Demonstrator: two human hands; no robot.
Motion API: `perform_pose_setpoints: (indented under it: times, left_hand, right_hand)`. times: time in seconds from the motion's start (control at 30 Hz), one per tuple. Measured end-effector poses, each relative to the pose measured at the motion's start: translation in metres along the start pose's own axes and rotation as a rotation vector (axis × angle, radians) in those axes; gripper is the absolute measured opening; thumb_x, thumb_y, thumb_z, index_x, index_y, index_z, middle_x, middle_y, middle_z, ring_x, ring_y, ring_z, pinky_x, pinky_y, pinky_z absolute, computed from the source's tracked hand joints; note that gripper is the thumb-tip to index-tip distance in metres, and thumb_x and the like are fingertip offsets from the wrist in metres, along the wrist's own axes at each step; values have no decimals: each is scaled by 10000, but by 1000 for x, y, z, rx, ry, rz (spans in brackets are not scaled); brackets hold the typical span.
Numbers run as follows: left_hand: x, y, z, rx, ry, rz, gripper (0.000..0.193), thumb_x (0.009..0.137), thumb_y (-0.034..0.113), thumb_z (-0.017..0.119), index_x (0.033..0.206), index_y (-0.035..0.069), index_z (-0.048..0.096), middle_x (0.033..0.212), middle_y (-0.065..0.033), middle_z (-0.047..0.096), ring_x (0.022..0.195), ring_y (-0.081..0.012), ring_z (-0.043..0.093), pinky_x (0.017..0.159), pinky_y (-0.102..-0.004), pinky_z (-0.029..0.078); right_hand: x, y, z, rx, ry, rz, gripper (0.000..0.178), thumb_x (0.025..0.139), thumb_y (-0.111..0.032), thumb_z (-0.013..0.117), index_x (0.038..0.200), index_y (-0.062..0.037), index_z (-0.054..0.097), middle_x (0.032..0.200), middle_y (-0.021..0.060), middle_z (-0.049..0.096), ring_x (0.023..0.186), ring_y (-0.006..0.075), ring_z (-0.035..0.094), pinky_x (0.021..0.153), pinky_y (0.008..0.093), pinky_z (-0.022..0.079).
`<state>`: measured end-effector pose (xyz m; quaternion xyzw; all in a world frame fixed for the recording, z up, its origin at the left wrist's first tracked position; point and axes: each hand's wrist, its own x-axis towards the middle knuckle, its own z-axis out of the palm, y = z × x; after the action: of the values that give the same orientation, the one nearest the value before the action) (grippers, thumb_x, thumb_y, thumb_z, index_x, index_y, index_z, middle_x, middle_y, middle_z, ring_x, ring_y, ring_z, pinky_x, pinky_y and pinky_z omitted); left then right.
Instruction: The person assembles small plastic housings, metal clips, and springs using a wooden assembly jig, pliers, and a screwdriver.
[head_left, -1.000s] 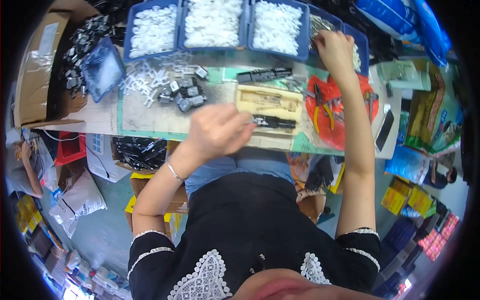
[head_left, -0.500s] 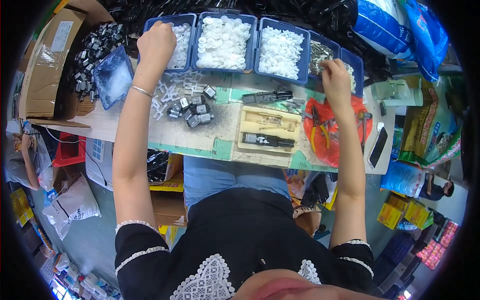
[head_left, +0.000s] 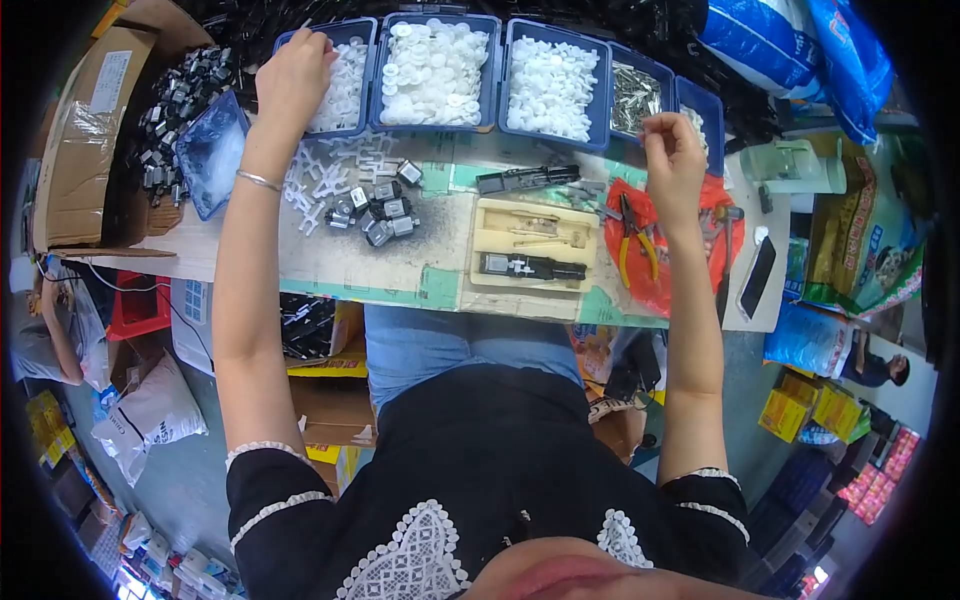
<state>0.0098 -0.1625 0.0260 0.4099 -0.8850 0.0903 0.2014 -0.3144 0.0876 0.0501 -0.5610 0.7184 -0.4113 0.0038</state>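
My left hand [head_left: 293, 82] is over the left side of a blue bin of small white plastic parts [head_left: 346, 88], its fingers pinched; whatever they hold is hidden. On the other side, my right hand [head_left: 676, 160] is at the near edge of a blue bin of thin metal pins [head_left: 635, 92]. Its thumb and forefinger are drawn together, and anything between them is too small to name. Between my forearms lies a cream fixture block [head_left: 535, 225] with a black and silver assembly [head_left: 532, 267] in its near slot. A similar black housing [head_left: 528, 179] lies just beyond the block.
Two more bins hold white discs [head_left: 436, 75] and white caps [head_left: 552, 92]. Metal-and-black blocks [head_left: 385, 212] lie beside white forked pieces [head_left: 312, 185]. Yellow-handled pliers [head_left: 636, 250] rest on a red bag [head_left: 655, 290]. A phone [head_left: 757, 280] lies near the right edge, a carton [head_left: 90, 140] at left.
My right hand has drawn back toward me from over the metal pins to the bin's near edge. My left hand stays over the leftmost bin. The whole view has shifted slightly.
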Motion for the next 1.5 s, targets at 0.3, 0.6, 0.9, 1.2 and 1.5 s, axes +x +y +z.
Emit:
perform_pose_setpoints:
  times: [0.3,0.6,0.9,1.2,1.5]
  left_hand:
    - [-54,128,-45,-1732,-87,-351,140,886,87,607,997,7,577,889,-73,642,821,-149,622,768,-273,511]
    - [-109,207,-58,-2662,-339,-579,177,919,116,554,1059,17,598,987,-87,645,877,-167,645,779,-281,553]
    - [-118,210,-70,-2541,-319,-600,179,883,79,607,1045,8,632,1036,-89,642,911,-148,617,785,-287,533]
    - [-127,199,-76,-2140,-392,-433,407,814,-23,656,1193,-11,508,1020,-109,646,961,-135,610,858,-264,497]
    - [-130,203,-86,-2060,-557,-491,411,810,-31,648,1199,-19,515,989,-113,665,919,-131,624,836,-249,501]
  right_hand:
    - [-40,-93,12,826,0,75,150,838,89,559,903,-12,470,928,88,567,921,169,610,838,273,485]
    - [-69,-116,7,618,-109,-61,271,812,126,562,854,-56,366,919,117,548,948,213,602,813,313,491]
    - [-74,-113,-2,208,17,-371,250,637,75,700,750,-51,516,773,75,620,751,282,613,720,390,516]
    - [-87,-105,-12,355,-180,-115,200,651,-10,736,831,-54,663,762,45,629,807,225,595,766,339,468]
    - [-88,-95,-23,93,-289,-328,169,682,-53,713,825,-79,627,809,35,596,800,234,554,733,345,427]
